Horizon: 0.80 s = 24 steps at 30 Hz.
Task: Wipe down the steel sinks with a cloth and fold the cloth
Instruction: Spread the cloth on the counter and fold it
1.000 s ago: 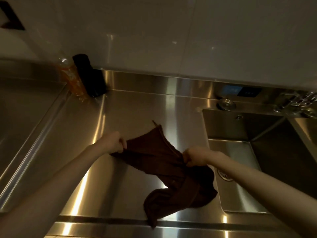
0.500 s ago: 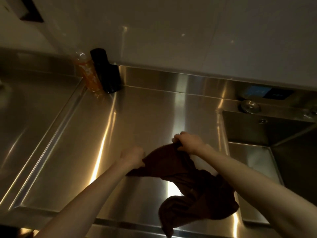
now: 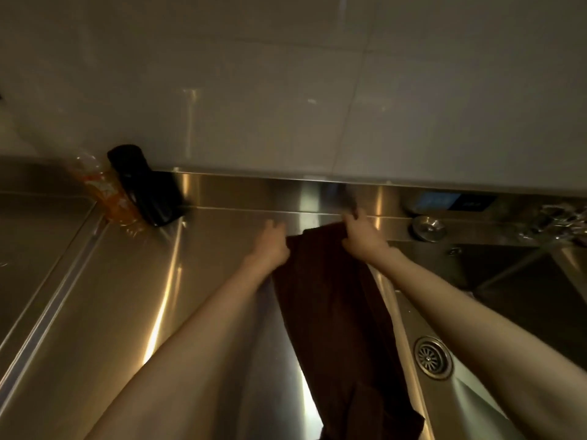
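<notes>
**Brown cloth held by both hands over the steel counter**

Head view: the left hand (image 3: 273, 241) pinched the far left corner of the dark brown cloth (image 3: 333, 306). The right hand (image 3: 362, 236) curled round its far right corner, close to the backsplash. From the hands, the cloth stretched toward the camera over the counter (image 3: 190, 296), just beside the sink (image 3: 422, 265) and its drain (image 3: 432, 357). An orange bottle (image 3: 104, 192) and a black container (image 3: 149, 185) stood back left.

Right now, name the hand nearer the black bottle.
Left. The left hand holds the brown cloth right of the black bottle; the right hand holds it farther right.
</notes>
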{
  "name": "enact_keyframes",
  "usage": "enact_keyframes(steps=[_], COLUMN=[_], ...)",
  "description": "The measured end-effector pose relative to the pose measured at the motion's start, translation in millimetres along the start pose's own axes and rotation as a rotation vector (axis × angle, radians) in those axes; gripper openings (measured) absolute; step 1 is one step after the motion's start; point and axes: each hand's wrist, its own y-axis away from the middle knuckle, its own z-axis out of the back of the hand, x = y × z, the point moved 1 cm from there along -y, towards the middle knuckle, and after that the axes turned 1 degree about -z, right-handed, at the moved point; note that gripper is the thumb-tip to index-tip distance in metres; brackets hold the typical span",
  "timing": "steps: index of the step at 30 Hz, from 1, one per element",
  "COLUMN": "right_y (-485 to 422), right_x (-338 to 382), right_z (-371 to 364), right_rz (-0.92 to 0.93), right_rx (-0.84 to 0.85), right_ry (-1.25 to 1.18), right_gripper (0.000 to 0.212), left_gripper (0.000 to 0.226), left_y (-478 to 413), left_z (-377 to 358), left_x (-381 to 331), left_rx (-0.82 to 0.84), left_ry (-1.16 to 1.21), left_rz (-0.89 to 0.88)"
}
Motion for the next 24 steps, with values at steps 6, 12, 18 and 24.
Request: enact_keyframes(steps=[6, 12, 18, 24], right_y=[34, 37, -7, -68], right_x=[-23, -57, -39, -43], right_z=[-67, -67, -65, -65], right_rz=[0.213, 0.109, 0.127, -0.025], right_rx=[0.18, 0.082, 0.009, 0.17], right_ry=[0.113, 0.073, 0.204, 0.254], right_gripper=[0.054, 0.052, 0.055, 0.067], left_gripper=[0.095, 0.124, 0.13, 0.133], left_y=[30, 13, -36, -83], left_z=[-82, -62, -27, -11], left_x=[12, 41, 61, 75], left_rx=[0.254, 0.264, 0.357, 0.353], left_ry=[-0.237, -0.293, -0.452, -0.424], left_rz=[-0.068, -0.086, -0.046, -0.033])
